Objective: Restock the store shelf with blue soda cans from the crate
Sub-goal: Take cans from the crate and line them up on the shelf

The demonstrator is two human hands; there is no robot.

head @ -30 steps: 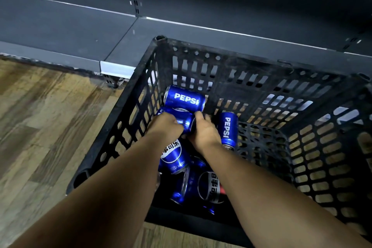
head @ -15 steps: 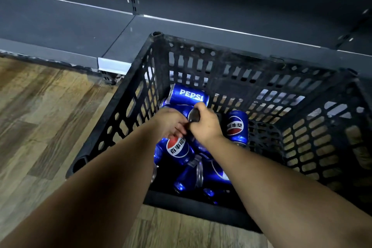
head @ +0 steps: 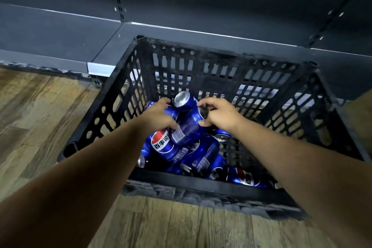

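A: Cans (head: 203, 155), lots of blue ones, lie in a heap inside the crate (head: 201, 182).

B: Are the hands holding any?

A: Yes. The left hand (head: 159, 116) wraps round one can (head: 171, 110). The right hand (head: 221, 115) pinches the top end of another can (head: 189, 127).

B: And behind the crate?

A: The shelf (head: 60, 34) has no cans yet. Almost all the work is left.

glossy metal cans (head: 188, 133), matt plastic crate (head: 203, 184), wood-look floor (head: 40, 110)
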